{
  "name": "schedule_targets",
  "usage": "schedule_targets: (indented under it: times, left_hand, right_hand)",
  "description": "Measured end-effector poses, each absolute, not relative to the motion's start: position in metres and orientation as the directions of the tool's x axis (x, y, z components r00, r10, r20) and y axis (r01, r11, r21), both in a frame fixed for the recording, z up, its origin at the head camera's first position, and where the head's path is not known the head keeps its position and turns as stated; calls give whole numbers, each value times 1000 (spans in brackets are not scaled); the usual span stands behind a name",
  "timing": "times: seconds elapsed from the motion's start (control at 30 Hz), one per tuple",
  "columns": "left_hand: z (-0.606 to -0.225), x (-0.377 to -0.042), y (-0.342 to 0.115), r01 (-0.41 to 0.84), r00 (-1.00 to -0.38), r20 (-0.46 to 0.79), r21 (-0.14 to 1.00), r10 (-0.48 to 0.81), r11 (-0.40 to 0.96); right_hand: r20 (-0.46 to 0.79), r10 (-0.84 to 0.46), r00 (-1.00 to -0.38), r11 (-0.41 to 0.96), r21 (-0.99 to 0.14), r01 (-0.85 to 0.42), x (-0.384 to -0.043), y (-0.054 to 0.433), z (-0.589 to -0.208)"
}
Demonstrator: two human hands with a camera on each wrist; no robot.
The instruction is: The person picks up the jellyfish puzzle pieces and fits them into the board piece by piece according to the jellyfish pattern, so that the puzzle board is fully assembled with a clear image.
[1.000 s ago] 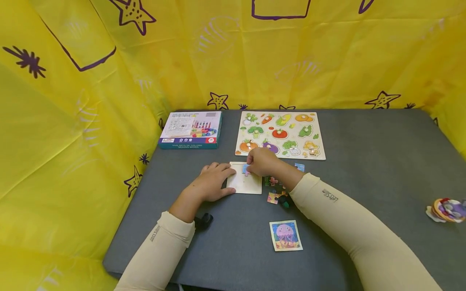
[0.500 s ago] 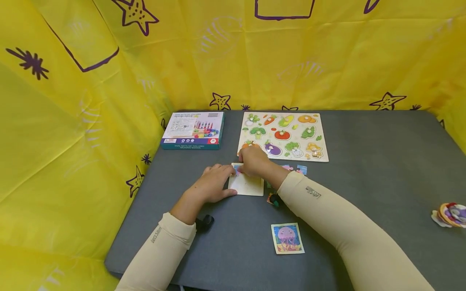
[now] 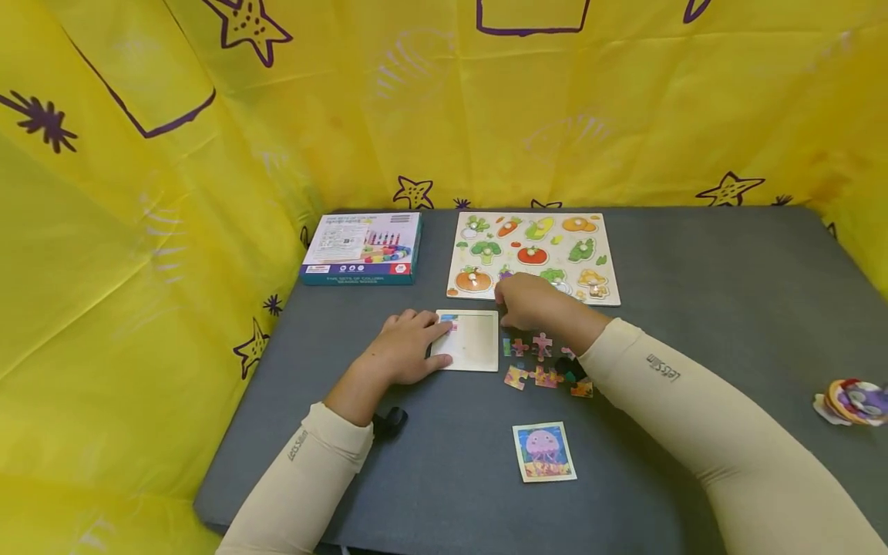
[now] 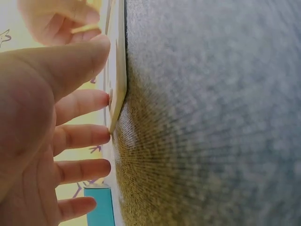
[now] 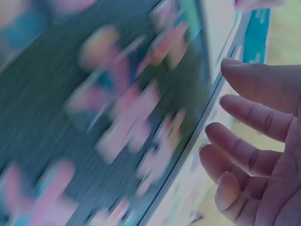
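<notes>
A small pale wooden puzzle tray (image 3: 475, 347) lies on the grey table, with a blue and pink jigsaw piece (image 3: 451, 324) in its far left corner. My left hand (image 3: 412, 347) rests on the tray's left side; in the left wrist view its thumb (image 4: 89, 59) and straight fingers (image 4: 87, 101) lie along the tray edge (image 4: 121, 61). Just right of the tray is my right hand (image 3: 527, 301), over the far side of the loose jigsaw pieces (image 3: 543, 376). Its fingers (image 5: 244, 150) are relaxed and hold nothing in the right wrist view, where more pieces (image 5: 129, 122) appear blurred.
A jellyfish picture card (image 3: 544, 452) lies nearer the front edge. Behind the hands are a vegetable puzzle board (image 3: 533, 271) and a boxed toy set (image 3: 362, 250). A small colourful toy (image 3: 852, 401) stands far right. Yellow cloth (image 3: 513, 139) surrounds the table.
My right hand has let go of the blue and pink jigsaw piece in the tray's far left corner and moved right, toward the loose pieces. My left hand has stayed at the tray.
</notes>
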State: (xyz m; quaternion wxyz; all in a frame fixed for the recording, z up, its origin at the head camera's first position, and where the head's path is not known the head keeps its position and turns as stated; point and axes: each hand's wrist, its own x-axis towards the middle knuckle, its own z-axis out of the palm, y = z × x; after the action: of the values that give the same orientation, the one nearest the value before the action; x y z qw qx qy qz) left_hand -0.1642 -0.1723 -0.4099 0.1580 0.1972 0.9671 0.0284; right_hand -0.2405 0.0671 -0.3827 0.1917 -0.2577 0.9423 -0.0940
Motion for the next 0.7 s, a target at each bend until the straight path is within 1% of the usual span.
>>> schedule_targets:
  times: [0.17,0.33,0.5,0.7]
  left_hand:
    - [-407,-163,-172,369,-874,-297,109,385,923]
    - [-406,-162,-173,387,-872,-283,101,400,916]
    - [-407,-162,-172,396,-873,-264,107,410,912]
    - [-409,-163,-169,408,-869,-256,113,423,906]
  right_hand:
    - [-313,-490,-814,870,-244,-429,-238,94,-385]
    - [-295,-479,-827,873,-257,-414,-236,112,-388]
    - [-264,-507,-821,856,-269,-442,-236,122,-391]
    - [-261,-482,-836,864,-297,-405,-239,124,-390]
